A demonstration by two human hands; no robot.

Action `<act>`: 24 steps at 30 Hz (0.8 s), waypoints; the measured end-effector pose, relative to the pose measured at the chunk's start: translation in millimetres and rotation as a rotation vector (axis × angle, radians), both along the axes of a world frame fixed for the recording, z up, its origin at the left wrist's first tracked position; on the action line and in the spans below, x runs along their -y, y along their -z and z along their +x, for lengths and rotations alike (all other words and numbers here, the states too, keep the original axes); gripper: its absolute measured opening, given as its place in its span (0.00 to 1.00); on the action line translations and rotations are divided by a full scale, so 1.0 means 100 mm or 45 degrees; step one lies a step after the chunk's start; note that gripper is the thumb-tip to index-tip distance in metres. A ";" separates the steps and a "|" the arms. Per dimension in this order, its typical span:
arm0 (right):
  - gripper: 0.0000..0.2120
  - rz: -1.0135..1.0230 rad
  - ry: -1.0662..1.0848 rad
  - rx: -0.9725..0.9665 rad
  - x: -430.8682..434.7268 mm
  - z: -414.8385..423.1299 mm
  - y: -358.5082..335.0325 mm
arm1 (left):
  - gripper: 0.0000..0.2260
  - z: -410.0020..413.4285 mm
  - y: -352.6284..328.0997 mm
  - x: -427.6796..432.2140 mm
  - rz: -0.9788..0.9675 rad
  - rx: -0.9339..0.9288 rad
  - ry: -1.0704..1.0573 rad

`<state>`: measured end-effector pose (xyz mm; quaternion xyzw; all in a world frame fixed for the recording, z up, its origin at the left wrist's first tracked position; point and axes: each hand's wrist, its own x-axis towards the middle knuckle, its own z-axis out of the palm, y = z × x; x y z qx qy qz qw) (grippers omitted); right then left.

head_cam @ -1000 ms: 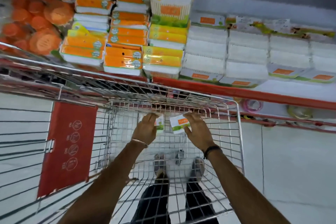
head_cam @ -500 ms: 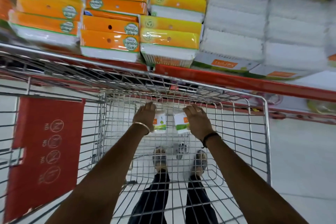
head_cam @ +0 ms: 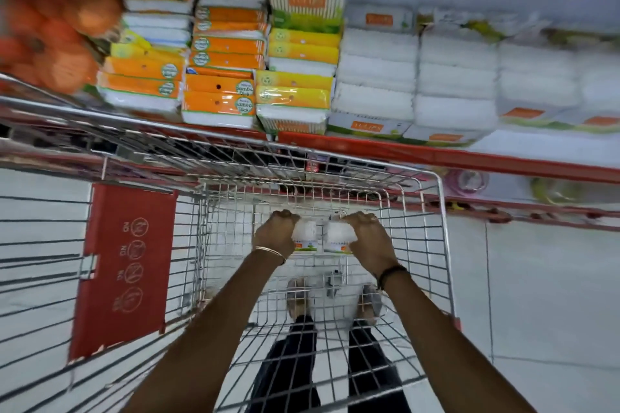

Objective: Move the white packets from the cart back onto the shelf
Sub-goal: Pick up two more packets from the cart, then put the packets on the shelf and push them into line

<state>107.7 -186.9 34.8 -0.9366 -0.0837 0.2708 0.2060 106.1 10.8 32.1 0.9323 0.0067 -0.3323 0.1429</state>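
Head view, looking down into a wire cart (head_cam: pixel 439 228) parked against a red-edged shelf (head_cam: pixel 436 157). Both arms reaching forward into the basket, side by side. Left hand (head_cam: pixel 273 233) curled around the left white packet (head_cam: pixel 304 235), fingers wrapped over its top and far side. Right hand (head_cam: pixel 369 238) curled likewise around the right white packet (head_cam: pixel 337 236). Two packets just beside each other, perhaps touching, held above the cart's wire floor near the front wall of the basket; a strip of green and orange print showing along their lower edges. Thin bangle (head_cam: pixel 270 251) on the left wrist, dark band (head_cam: pixel 391 273) on the right. Red folded flap (head_cam: pixel 124 265) with round white symbols standing in the left part of the cart. Dark trousers (head_cam: pixel 292 362) and footwear visible through the mesh below. On the shelf beyond the cart rim: stacks of orange packs (head_cam: pixel 219 94) and yellow packs (head_cam: pixel 295 90) toward the left, rows of stacked white packets (head_cam: pixel 453 84) toward the right, blurred by motion. Blurred orange round items (head_cam: pixel 50 37) at far upper left. Pale tiled floor (head_cam: pixel 553 295) at right.
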 end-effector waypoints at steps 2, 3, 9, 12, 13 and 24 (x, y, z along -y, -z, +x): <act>0.27 0.043 0.064 0.028 0.07 0.02 -0.29 | 0.26 -0.03 -0.25 0.06 0.009 0.054 -0.022; 0.27 0.057 0.087 0.036 0.11 0.04 -0.44 | 0.26 -0.03 -0.37 0.10 0.017 0.077 -0.038; 0.25 0.192 0.160 0.129 0.44 0.18 -1.24 | 0.22 0.01 -1.23 0.36 0.038 0.302 -0.092; 0.25 0.264 0.219 0.151 0.65 0.27 -1.61 | 0.25 0.06 -1.65 0.55 -0.014 0.420 -0.045; 0.25 0.286 0.228 0.158 0.71 0.30 -1.72 | 0.25 0.07 -1.77 0.61 -0.028 0.455 -0.034; 0.27 0.271 0.334 0.298 1.81 0.60 -2.54 | 0.26 0.44 -2.59 1.51 -0.048 0.666 0.058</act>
